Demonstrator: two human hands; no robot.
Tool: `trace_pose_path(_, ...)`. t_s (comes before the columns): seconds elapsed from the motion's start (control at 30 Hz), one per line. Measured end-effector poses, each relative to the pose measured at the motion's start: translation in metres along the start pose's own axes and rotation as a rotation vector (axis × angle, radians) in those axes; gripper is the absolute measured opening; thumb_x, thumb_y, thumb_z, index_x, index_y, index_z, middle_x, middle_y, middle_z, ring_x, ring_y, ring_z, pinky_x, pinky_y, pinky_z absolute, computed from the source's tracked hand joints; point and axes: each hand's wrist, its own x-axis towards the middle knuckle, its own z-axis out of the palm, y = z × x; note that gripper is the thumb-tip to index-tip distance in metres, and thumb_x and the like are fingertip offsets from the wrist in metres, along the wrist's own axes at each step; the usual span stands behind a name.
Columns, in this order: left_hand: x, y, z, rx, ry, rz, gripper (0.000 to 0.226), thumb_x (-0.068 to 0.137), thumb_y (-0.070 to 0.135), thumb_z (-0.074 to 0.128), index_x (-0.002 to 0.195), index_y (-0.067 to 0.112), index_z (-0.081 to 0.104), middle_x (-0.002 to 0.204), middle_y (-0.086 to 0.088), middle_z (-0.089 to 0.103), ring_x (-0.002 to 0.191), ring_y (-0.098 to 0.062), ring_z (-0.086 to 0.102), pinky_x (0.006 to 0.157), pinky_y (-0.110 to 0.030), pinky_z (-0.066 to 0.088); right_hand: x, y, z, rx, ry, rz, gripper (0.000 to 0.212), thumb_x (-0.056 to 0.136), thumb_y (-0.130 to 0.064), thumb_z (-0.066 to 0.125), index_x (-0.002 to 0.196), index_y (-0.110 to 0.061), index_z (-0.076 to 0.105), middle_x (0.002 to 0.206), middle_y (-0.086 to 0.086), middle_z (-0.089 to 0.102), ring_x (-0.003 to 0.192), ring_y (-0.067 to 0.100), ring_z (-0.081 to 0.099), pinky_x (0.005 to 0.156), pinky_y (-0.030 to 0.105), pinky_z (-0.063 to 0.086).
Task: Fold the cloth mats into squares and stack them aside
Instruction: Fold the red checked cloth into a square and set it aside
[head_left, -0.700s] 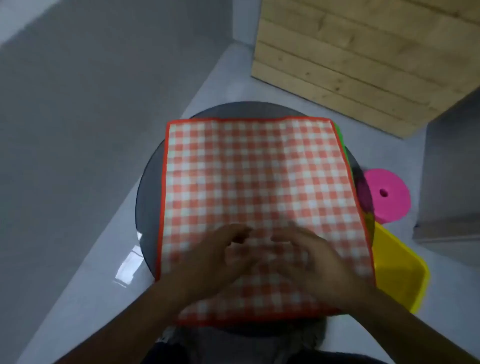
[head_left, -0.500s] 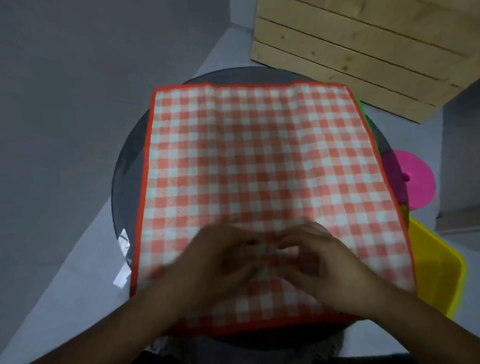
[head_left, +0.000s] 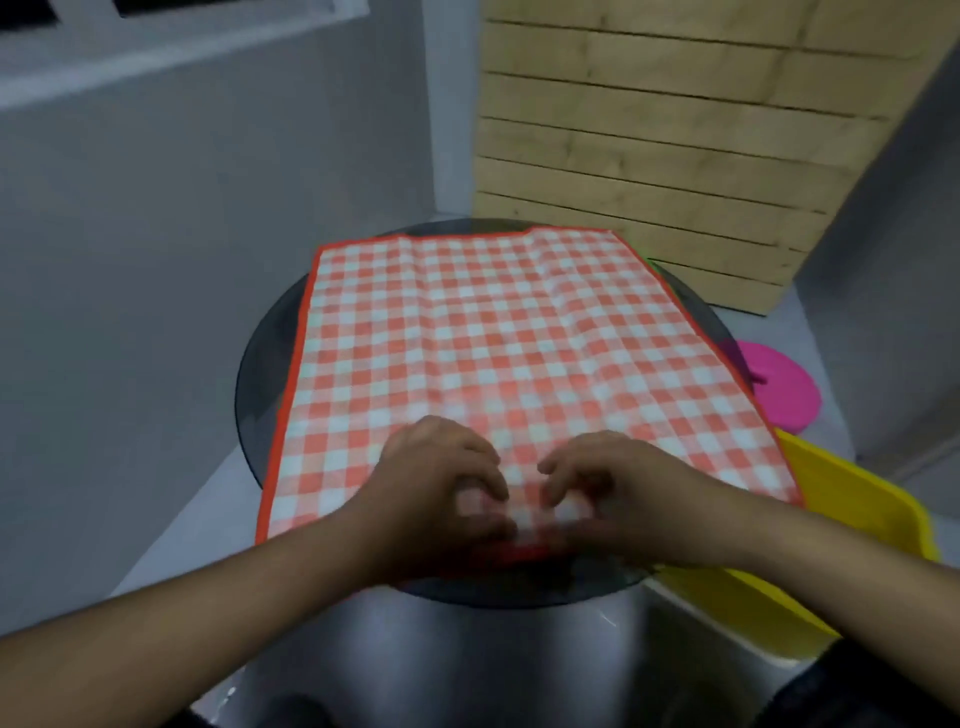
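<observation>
Round dark glass tabletop (head_left: 260, 374), covered by 1 red-checked cloth mat (head_left: 498, 338) spread flat. Left hand (head_left: 436, 499) and right hand (head_left: 623, 493) side by side at near hem, each grip pinching its red edge. Yellow bin (head_left: 852, 519) just right.

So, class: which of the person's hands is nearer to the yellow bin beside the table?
The right hand. It rests on the near edge of the checked mat, on the side towards the yellow bin. The left hand lies beside it, further from the bin.
</observation>
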Motion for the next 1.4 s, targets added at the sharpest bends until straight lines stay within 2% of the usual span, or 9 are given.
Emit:
trace_pose_path(0.1,-0.014,0.011,0.003,-0.053,0.009,-0.087,0.03,0.074,0.067,0.069,0.094,0.045,0.072,0.114,0.025,0.058,0.118,-0.005,0.045,0.104,-0.038,0.033,-0.009,-0.005,0.006,0.039,0.021,0.038,0.027,0.072,-0.042,0.082,0.094,-0.031,0.07,0.112,-0.01,0.064,0.105,0.006,0.057,0.093,0.03,0.048)
trace_pose_path(0.2,-0.023,0.017,0.004,-0.183,-0.003,-0.139,0.022,0.073,0.059,0.076,0.09,0.046,0.072,0.118,0.023,0.056,0.121,-0.003,0.044,0.109,-0.039,0.033,-0.012,-0.004,0.016,0.065,0.061,0.042,0.03,0.067,-0.033,0.088,0.091,-0.024,0.073,0.113,-0.003,0.064,0.108,0.011,0.057,0.094,0.032,0.047)
trace_pose_path(0.4,-0.039,0.023,0.007,-0.325,-0.014,-0.185,0.03,0.07,0.054,0.084,0.095,0.037,0.077,0.133,0.012,0.055,0.126,-0.003,0.045,0.107,-0.029,0.041,-0.021,-0.002,0.036,0.15,0.134,0.068,0.022,0.067,-0.035,0.088,0.081,-0.039,0.071,0.122,-0.01,0.053,0.121,0.007,0.044,0.092,0.011,0.038)
trace_pose_path(0.53,-0.044,0.024,0.009,-0.329,-0.003,-0.2,0.028,0.072,0.052,0.083,0.095,0.037,0.077,0.135,0.015,0.054,0.127,-0.003,0.044,0.106,-0.028,0.041,-0.025,-0.004,0.04,0.149,0.164,0.07,0.012,0.073,-0.035,0.084,0.079,-0.039,0.073,0.123,-0.012,0.053,0.122,0.007,0.043,0.1,0.027,0.043)
trace_pose_path(0.7,-0.044,0.027,0.006,-0.403,0.019,-0.231,0.017,0.075,0.046,0.083,0.088,0.035,0.08,0.13,0.017,0.058,0.122,0.002,0.046,0.102,-0.023,0.04,-0.022,-0.008,0.039,0.181,0.192,0.08,0.004,0.078,-0.029,0.08,0.08,-0.029,0.077,0.12,-0.009,0.058,0.116,0.005,0.048,0.095,0.022,0.043)
trace_pose_path(0.83,-0.045,0.033,0.001,-0.501,0.052,-0.259,0.01,0.081,0.035,0.08,0.088,0.028,0.082,0.117,0.014,0.066,0.107,0.004,0.057,0.089,-0.011,0.044,-0.02,-0.01,0.035,0.241,0.218,0.047,0.006,0.08,-0.021,0.079,0.081,-0.016,0.078,0.103,0.0,0.068,0.103,0.009,0.06,0.085,0.016,0.048)
trace_pose_path(0.97,-0.046,0.034,-0.003,-0.57,0.074,-0.275,0.004,0.084,0.03,0.079,0.084,0.027,0.081,0.092,0.012,0.075,0.09,-0.003,0.067,0.083,-0.021,0.055,-0.02,-0.014,0.032,0.271,0.256,0.056,0.005,0.078,-0.023,0.081,0.077,-0.019,0.078,0.092,-0.004,0.071,0.091,0.007,0.063,0.086,0.029,0.052)
trace_pose_path(1.27,-0.041,0.044,-0.02,-0.574,0.17,-0.292,0.009,0.087,0.027,0.077,0.08,0.023,0.081,0.08,0.009,0.076,0.077,-0.005,0.07,0.071,-0.02,0.057,-0.028,-0.016,0.015,0.369,0.385,0.055,0.005,0.076,-0.019,0.082,0.073,-0.022,0.079,0.089,-0.006,0.073,0.09,0.002,0.066,0.082,0.015,0.052)
trace_pose_path(1.4,-0.04,0.046,-0.036,-0.528,0.169,-0.257,0.009,0.087,0.026,0.076,0.084,0.019,0.081,0.08,0.011,0.076,0.077,0.0,0.069,0.071,-0.014,0.053,-0.036,-0.01,-0.003,0.382,0.388,0.059,0.002,0.077,-0.021,0.081,0.078,-0.019,0.08,0.092,-0.007,0.075,0.092,0.001,0.067,0.084,0.017,0.051)
